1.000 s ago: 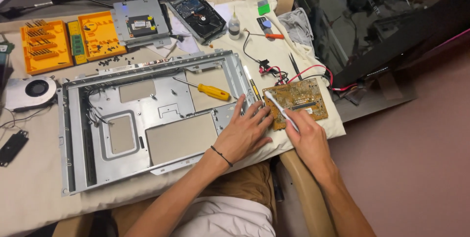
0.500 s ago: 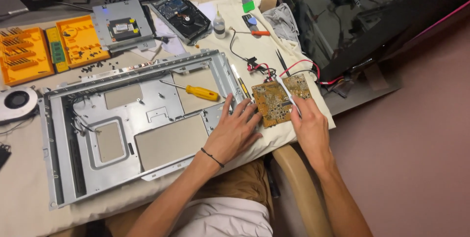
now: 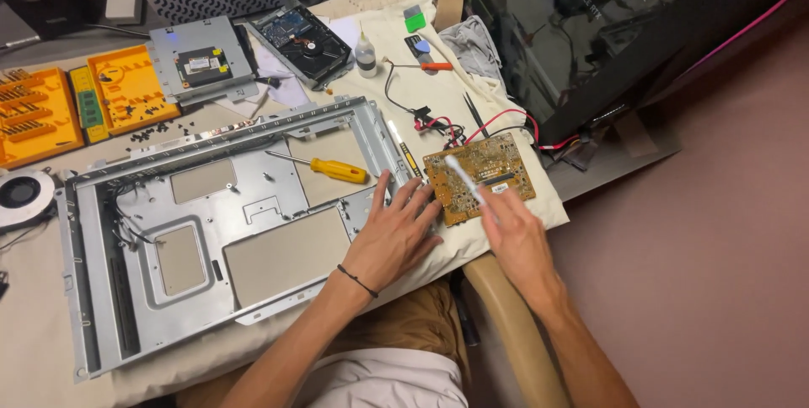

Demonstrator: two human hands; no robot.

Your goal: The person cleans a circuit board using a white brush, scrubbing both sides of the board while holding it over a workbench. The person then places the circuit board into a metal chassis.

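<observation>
Now, board [image 3: 480, 176]: thin, stiff, fragile; best held by its edges.
Place: just right of the frame [image 3: 221, 222], on the bench.
Left hand [image 3: 396, 227]: fingers spread flat, touching the board's left edge.
Right hand [image 3: 516, 239]: fingers closed on a white brush [image 3: 463, 179].

Electronics repair bench — bare circuit board [image 3: 479, 176], screwdriver [image 3: 324, 167], loose hard drive [image 3: 303, 33]

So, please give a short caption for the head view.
Left hand steadies yellow-brown circuit board while right hand holds white brush-like stick over it.
</observation>
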